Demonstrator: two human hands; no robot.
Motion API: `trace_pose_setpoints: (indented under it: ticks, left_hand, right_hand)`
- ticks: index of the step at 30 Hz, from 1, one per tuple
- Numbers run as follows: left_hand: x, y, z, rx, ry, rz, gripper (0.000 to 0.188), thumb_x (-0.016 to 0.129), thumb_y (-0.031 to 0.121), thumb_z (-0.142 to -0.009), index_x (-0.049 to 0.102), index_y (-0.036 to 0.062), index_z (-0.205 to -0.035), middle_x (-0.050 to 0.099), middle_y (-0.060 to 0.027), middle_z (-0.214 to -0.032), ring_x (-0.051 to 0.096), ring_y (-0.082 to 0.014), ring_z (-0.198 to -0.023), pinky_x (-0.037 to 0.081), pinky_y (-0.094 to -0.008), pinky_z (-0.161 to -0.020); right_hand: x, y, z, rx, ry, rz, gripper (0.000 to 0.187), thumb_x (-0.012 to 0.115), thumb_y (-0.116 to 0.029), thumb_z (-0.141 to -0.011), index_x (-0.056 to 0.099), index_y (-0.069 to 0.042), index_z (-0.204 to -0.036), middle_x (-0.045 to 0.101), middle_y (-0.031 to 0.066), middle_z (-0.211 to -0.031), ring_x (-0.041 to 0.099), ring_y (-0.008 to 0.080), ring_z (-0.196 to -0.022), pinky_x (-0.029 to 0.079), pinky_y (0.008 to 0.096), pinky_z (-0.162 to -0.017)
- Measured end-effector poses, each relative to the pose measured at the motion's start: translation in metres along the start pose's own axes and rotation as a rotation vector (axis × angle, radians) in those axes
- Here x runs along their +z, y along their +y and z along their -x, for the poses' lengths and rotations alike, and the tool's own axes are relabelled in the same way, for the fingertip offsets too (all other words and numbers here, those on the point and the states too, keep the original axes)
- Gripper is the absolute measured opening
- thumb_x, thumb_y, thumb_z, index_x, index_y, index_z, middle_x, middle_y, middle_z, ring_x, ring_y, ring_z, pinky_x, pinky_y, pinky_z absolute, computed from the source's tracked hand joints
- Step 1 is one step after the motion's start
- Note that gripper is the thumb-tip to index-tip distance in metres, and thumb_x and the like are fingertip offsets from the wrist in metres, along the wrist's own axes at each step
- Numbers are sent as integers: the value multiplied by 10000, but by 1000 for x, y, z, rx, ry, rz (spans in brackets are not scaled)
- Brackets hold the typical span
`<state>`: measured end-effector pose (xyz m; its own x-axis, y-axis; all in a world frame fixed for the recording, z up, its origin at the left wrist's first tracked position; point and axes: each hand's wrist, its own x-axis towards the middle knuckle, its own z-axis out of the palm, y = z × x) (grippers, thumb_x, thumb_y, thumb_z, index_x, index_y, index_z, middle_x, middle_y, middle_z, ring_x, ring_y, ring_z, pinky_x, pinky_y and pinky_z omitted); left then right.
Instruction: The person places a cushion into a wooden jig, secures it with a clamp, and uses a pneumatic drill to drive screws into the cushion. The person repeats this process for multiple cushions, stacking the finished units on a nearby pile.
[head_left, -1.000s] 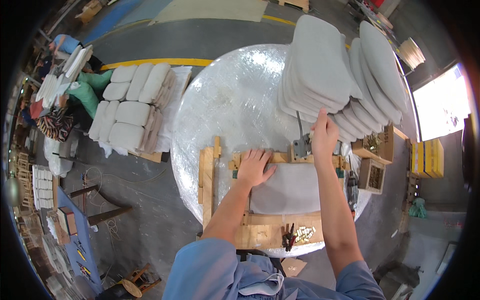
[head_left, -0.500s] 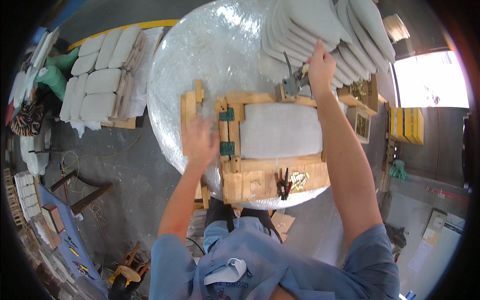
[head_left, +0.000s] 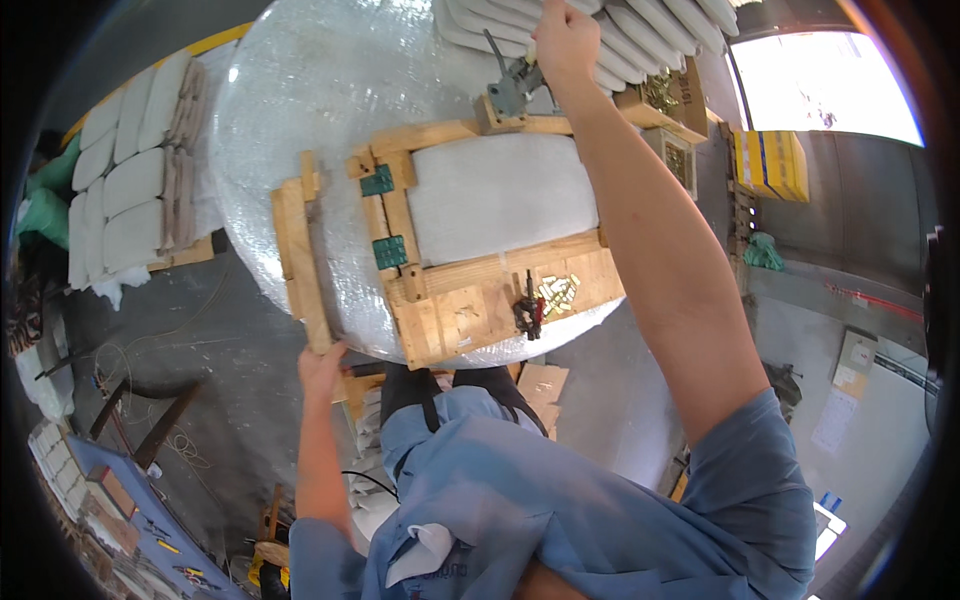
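Observation:
A wooden frame [head_left: 505, 262] lies on the round, plastic-wrapped table, with a pale, flat panel [head_left: 505, 195] inside it. Two green metal hinges [head_left: 388, 251] sit on the frame's left side. At its far edge, a grey toggle clamp [head_left: 510, 92] is mounted on a wood block, and my right hand [head_left: 568, 48] is closed round the clamp's handle. My left hand [head_left: 320, 368] grips the near end of a wooden strip [head_left: 303, 265] left of the frame. Small brass-coloured fittings [head_left: 560, 292] and a dark hand tool with red [head_left: 529, 310] lie on the frame's near board.
Stacked pale panels [head_left: 640, 35] rise at the table's far right, beside boxes of brass-coloured parts [head_left: 678, 155]. More panels [head_left: 135, 165] are piled at the left. A yellow box [head_left: 770, 165] stands at the right. Loose cables [head_left: 180, 450] lie on the floor at the left.
My left hand has moved toward me, down to the near end of the wooden strip, and now grips it. My right hand stays on the clamp handle. The whole view has shifted and tilted.

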<state>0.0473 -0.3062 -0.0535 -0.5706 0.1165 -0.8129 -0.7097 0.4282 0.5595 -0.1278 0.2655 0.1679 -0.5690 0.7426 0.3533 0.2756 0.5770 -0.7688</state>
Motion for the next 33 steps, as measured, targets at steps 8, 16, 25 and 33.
trace_pose_setpoints:
  ticks: [8,16,25,33]
  left_hand:
    - [-19,54,51,557,628,-464,533,893,464,-867,663,28,-1069,762,-200,-936,739,-448,-873,548,-506,-727]
    - [14,163,-15,1118,476,-1035,507,875,510,-826,674,128,-1092,708,-93,-884,706,-354,-823,541,-453,-719]
    - [106,258,-21,1468,237,-1113,515,842,477,-844,653,192,-1228,731,-12,-1025,734,-243,-1009,539,-412,-826]
    - [215,304,-33,1297,150,-1181,475,843,453,-891,639,170,-1213,754,-46,-1099,734,-243,-1054,585,-416,-819]
  right_hand:
    - [-1,-11,0,76,-73,-36,672,568,-485,-1095,669,84,-751,640,189,-625,646,305,-660,503,487,-692]
    - [4,9,-10,-21,-26,18,646,598,-471,-1081,728,102,-814,706,189,-701,725,301,-735,543,456,-714]
    - [1,5,-7,-52,-10,45,606,597,-461,-1076,728,115,-943,748,226,-787,732,313,-772,548,452,-778]
    - [1,15,-10,-95,-15,35,591,599,-461,-1083,710,94,-916,731,211,-765,684,282,-730,537,446,-761]
